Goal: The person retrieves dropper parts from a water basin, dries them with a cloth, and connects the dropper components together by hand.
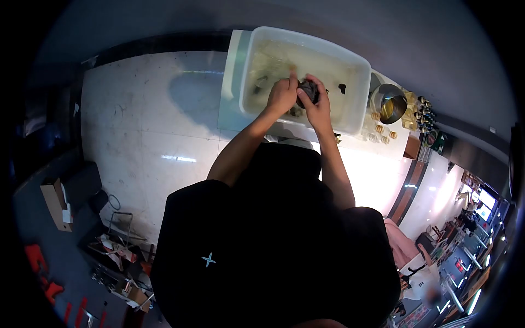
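Observation:
A large white plastic tub [358, 71] holds cloudy, yellowish water with small dark pieces in it. Over its near half, my right hand [316, 104] has its fingers wrapped round a dark, rough object [308, 93]. My left hand [283, 94] is against the left side of that object, its index finger pointing forward and its other fingers curled. What the left fingers press is too small to make out. Another dark piece [342, 87] lies in the tub to the right of my hands.
Right of the tub are a metal bowl [389, 104], several small glass jars [379, 129] and a group of bottles [425, 113]. A cardboard box [53, 203] and a metal-framed chair [121, 227] stand at lower left. Another person [402, 240] is at lower right.

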A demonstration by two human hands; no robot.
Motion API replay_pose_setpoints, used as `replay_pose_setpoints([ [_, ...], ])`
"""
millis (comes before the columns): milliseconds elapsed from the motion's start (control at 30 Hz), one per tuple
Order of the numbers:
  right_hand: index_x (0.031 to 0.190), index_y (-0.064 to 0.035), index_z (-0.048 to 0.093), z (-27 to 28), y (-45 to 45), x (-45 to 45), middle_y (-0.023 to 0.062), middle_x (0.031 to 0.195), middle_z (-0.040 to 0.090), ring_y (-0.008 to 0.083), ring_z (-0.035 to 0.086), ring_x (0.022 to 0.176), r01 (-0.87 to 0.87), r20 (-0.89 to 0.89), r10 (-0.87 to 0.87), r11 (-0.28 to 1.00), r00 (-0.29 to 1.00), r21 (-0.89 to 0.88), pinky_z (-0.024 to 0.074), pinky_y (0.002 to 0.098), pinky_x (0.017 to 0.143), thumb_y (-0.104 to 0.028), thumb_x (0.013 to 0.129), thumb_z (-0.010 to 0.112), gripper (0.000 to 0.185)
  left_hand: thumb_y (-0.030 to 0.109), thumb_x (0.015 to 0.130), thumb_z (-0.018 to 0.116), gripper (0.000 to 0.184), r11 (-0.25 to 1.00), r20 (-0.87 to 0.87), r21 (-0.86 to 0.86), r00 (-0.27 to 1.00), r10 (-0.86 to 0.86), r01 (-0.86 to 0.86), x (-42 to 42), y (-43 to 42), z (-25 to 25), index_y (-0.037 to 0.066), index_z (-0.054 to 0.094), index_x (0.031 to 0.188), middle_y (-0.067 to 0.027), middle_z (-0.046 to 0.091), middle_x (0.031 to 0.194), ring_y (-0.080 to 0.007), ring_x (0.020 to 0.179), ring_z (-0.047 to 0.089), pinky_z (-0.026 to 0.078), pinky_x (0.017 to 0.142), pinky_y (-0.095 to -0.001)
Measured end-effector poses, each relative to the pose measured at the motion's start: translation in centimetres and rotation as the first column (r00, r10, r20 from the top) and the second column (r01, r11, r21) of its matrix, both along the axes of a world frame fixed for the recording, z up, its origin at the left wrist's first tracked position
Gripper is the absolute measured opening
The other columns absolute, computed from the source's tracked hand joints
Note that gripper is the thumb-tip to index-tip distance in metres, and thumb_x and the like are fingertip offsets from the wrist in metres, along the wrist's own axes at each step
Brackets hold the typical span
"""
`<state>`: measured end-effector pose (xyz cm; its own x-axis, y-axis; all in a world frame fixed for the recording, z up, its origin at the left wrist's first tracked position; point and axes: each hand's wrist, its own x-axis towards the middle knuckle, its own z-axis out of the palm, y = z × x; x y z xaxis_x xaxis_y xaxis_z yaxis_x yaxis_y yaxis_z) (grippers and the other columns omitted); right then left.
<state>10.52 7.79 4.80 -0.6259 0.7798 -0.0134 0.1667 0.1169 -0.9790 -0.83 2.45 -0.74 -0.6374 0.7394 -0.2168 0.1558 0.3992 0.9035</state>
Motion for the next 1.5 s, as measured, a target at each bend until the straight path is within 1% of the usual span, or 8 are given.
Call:
replay_pose_setpoints([
  [133,0.112,0.0003,0.066,0.3,-0.1,0.1,0.0057,0.093,0.069,0.0124,0.063,0.085,0.076,0.176,-0.096,0.991,0.98,0.114,0.0517,0.0274,0.075,-0.018,0.091,0.073,0.029,0.032,0.105,0.036,0.053,0.998,-0.197,0.025,0.979,-0.048,0.054,0.6,-1.0,1.8,-0.001,0.066,0.075,-0.0282,0.064,0.075,-0.0488,0.074,0.062,0.049,0.069,-0.0548],
  [300,0.106,0.0017,0.067,0.6,-0.7,-1.2,0.0084,0.095,0.07,0.0121,0.062,0.086,0.275,-0.039,-0.282,0.952,0.959,-0.136,0.05,0.0258,0.078,-0.016,0.094,0.071,0.022,0.026,0.105,0.037,0.048,0.977,-0.234,0.214,0.972,0.029,0.022,0.6,-1.1,2.7,0.0,0.069,0.079,-0.0264,0.065,0.074,-0.0441,0.072,0.065,0.051,0.067,-0.0515],
  [400,0.109,0.0001,0.065,-0.2,-0.5,-1.6,0.0108,0.099,0.069,0.0132,0.062,0.089,0.247,-0.234,-0.369,0.871,0.899,-0.426,0.0497,0.0262,0.079,-0.016,0.096,0.067,0.021,0.028,0.106,0.039,0.048,0.864,0.036,0.478,0.986,0.164,-0.161,0.9,-0.9,2.1,-0.002,0.066,0.081,-0.0197,0.064,0.069,-0.0357,0.063,0.064,0.049,0.063,-0.0454],
  [567,0.121,-0.0027,0.054,0.5,-0.9,-0.8,0.0101,0.101,0.064,0.0182,0.061,0.085,0.094,-0.346,-0.522,0.644,0.78,-0.759,0.0519,0.0299,0.077,-0.019,0.099,0.056,0.028,0.033,0.107,0.04,0.042,0.875,0.533,0.362,0.841,0.088,-0.321,0.5,-1.6,0.4,0.0,0.062,0.094,-0.0058,0.06,0.073,-0.0176,0.062,0.057,0.046,0.061,-0.0322],
  [800,0.115,-0.0054,0.055,0.5,-1.8,-0.2,0.0046,0.099,0.058,0.0125,0.057,0.092,0.198,-0.343,-0.35,0.892,0.872,-0.407,0.0468,0.026,0.085,0.001,0.087,0.063,0.03,0.031,0.102,0.045,0.03,0.817,0.814,0.453,0.54,-0.214,-0.358,-0.4,-2.0,-0.5,0.003,0.056,0.102,-0.0012,0.051,0.074,-0.0131,0.068,0.055,0.046,0.067,-0.0284],
  [1200,0.113,-0.0018,0.068,2.4,-2.0,-0.6,0.0097,0.106,0.063,0.0201,0.061,0.099,0.175,-0.043,-0.17,0.972,0.984,0.156,0.0484,0.0301,0.089,-0.008,0.085,0.074,0.029,0.03,0.101,0.043,0.025,0.851,0.608,0.489,0.774,-0.176,-0.191,0.1,-2.8,2.5,0.009,0.052,0.11,0.005,0.051,0.089,0.0006,0.061,0.041,0.029,0.046,-0.016],
  [1400,0.128,-0.0018,0.06,2.9,-1.3,-0.4,0.0167,0.121,0.057,0.0339,0.06,0.109,-0.01,0.17,-0.07,0.903,0.983,0.43,0.0491,0.0388,0.095,-0.02,0.08,0.076,0.053,0.027,0.104,0.045,0.022,0.841,0.735,0.452,0.659,-0.163,-0.296,0.6,-2.4,3.7,0.01,0.051,0.115,0.0013,0.049,0.097,-0.0052,0.08,0.047,0.041,0.063,-0.0205],
  [1500,0.142,0.0,0.045,3.3,-1.5,-0.6,0.0199,0.128,0.053,0.0386,0.058,0.114,-0.099,0.269,-0.039,0.871,0.962,0.482,0.0495,0.0426,0.096,-0.028,0.076,0.078,0.078,0.019,0.102,0.042,0.031,0.767,0.722,0.558,0.641,-0.261,-0.317,1.0,-1.8,1.8,0.008,0.048,0.13,-0.0044,0.051,0.125,-0.0131,0.117,0.048,0.039,0.102,-0.0299],
])
